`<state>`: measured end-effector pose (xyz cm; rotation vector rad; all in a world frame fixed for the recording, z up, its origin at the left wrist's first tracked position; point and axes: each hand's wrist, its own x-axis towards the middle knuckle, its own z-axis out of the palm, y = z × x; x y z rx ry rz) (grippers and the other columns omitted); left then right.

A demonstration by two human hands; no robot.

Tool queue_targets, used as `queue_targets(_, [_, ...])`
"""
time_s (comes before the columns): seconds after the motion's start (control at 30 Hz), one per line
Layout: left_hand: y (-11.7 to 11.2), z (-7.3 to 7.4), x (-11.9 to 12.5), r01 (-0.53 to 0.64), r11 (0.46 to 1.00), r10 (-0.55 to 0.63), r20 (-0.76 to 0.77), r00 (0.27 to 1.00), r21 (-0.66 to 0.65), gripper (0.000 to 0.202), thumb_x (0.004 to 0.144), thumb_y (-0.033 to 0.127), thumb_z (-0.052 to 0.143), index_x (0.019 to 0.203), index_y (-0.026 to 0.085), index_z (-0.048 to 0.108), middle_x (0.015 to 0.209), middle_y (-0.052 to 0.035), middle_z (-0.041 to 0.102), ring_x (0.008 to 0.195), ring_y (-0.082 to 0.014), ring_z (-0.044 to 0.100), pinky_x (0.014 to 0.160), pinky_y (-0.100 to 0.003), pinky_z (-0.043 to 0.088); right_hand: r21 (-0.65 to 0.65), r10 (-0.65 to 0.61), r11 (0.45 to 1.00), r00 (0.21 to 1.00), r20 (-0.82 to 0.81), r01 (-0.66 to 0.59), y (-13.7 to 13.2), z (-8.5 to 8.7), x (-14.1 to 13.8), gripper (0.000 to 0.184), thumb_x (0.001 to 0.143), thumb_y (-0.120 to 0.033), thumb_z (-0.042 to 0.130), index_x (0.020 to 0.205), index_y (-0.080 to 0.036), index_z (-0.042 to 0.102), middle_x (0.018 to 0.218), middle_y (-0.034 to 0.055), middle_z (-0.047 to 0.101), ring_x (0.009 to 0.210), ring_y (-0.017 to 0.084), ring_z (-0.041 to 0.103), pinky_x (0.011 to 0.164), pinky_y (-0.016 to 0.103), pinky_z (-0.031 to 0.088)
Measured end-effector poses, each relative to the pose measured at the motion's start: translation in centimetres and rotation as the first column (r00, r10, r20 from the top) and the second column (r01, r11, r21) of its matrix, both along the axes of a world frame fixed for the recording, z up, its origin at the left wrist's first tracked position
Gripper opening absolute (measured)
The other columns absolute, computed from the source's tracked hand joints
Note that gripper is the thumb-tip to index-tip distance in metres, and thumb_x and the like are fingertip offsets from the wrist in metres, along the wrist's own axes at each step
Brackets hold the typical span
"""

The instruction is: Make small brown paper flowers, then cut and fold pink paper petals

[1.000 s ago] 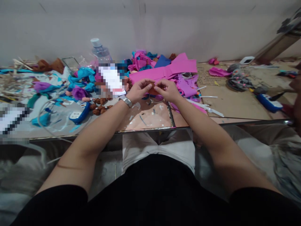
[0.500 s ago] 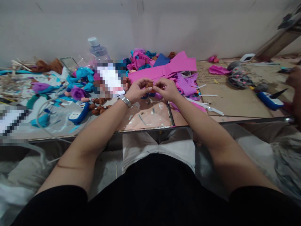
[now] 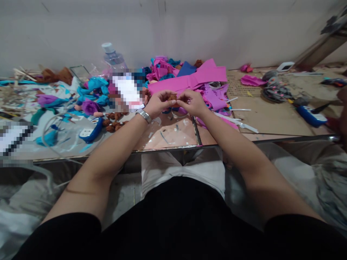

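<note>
A small brown crumpled ball (image 3: 171,97), which looks like crepe paper, is pinched between my two hands above the table's front part. My left hand (image 3: 159,103), with a metal watch (image 3: 144,115) on its wrist, closes its thumb and fingers on the ball's left side. From the other side, the thumb and fingertips of my right hand (image 3: 192,102) press on it. Fingers cover much of the ball. Pink sheets (image 3: 187,83) lie just behind the hands, and a pale ring-like piece (image 3: 180,115) shows below them.
Left of my hands lie brown bead-like balls (image 3: 115,124), a blue-and-white device (image 3: 91,130), crumpled blue and purple paper (image 3: 91,107) and a clear bottle (image 3: 115,59). White strips (image 3: 245,125) lie on cardboard (image 3: 273,115) at right. A co-worker's hand (image 3: 343,97) is at the right edge.
My hands and the brown ball stay almost in place. At the right edge, the co-worker's hand has shifted slightly down, away from the dark item behind it.
</note>
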<state>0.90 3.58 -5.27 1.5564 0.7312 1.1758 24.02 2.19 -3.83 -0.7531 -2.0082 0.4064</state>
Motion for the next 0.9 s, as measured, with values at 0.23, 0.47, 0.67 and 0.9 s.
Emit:
queue_targets(0.23, [0.3,-0.4,0.0,-0.002,1.000,0.002,0.016,1.000,-0.007,0.076,0.059,0.062,0.112,0.118,0.022,0.085,0.117,-0.0102,0.088,0.105,-0.0253,0.085,0.093,-0.036,0.069,0.016,-0.003,1.000,1.000,-0.007,0.003,0.0,-0.1,0.0,0.050,0.102,-0.069,0.071,0.091,-0.020,0.074,0.088,0.0067,0.076,0.078,0.021,0.064,0.075,0.037,0.050])
queue_targets(0.47, [0.1,-0.2,0.1,0.027,0.999,-0.026,0.039,0.999,-0.033,0.074,0.055,0.060,0.113,0.112,0.022,0.086,0.111,-0.0074,0.089,0.097,-0.0210,0.084,0.085,-0.030,0.067,0.007,-0.012,1.000,1.000,0.007,0.012,0.1,-0.3,0.0,0.048,0.101,-0.067,0.073,0.092,-0.021,0.076,0.089,0.0070,0.076,0.079,0.022,0.064,0.077,0.038,0.052])
queue_targets(0.67, [-0.3,0.1,0.2,0.038,0.999,-0.038,0.023,0.999,-0.024,0.073,0.059,0.062,0.112,0.113,0.021,0.085,0.114,-0.0095,0.089,0.101,-0.0228,0.085,0.088,-0.032,0.067,-0.006,-0.011,1.000,1.000,0.006,0.011,0.2,-0.4,-0.1,0.059,0.101,-0.078,0.068,0.091,-0.021,0.075,0.088,0.0066,0.077,0.079,0.022,0.065,0.077,0.038,0.052])
queue_targets(0.9, [-0.5,0.6,-0.1,-0.055,0.996,0.061,-0.083,0.995,0.069,0.072,0.061,0.065,0.109,0.113,0.020,0.088,0.114,-0.0107,0.088,0.109,-0.0255,0.082,0.100,-0.036,0.065,-0.022,-0.010,1.000,0.999,0.034,0.010,0.1,-0.4,0.0,0.066,0.100,-0.086,0.065,0.092,-0.021,0.077,0.090,0.0080,0.077,0.080,0.023,0.064,0.079,0.040,0.053])
